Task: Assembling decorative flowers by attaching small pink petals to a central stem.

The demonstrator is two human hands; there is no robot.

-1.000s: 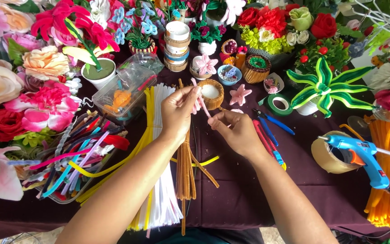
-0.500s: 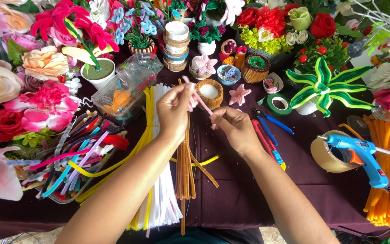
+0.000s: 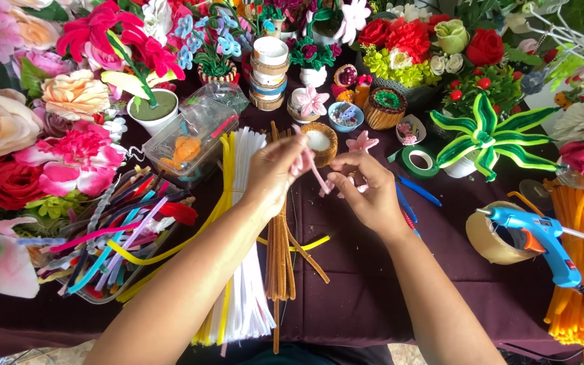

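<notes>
Both hands' fingers pinch a fuzzy pink pipe cleaner (image 3: 313, 172): left hand (image 3: 275, 170) hides its upper end, right hand (image 3: 366, 186) its lower bend.

Your bare left forearm rose from the lower left edge toward the middle, and your left hand (image 3: 273, 172) was curled at its end, thumb and fingertips pinched together, back of the hand facing you. Your right forearm came up from the lower right, wrist bent slightly inward, and your right hand (image 3: 366, 189) sat just beside the left with its fingers bent and thumb pressed toward the forefinger. The two hands nearly touched at the fingertips.
</notes>
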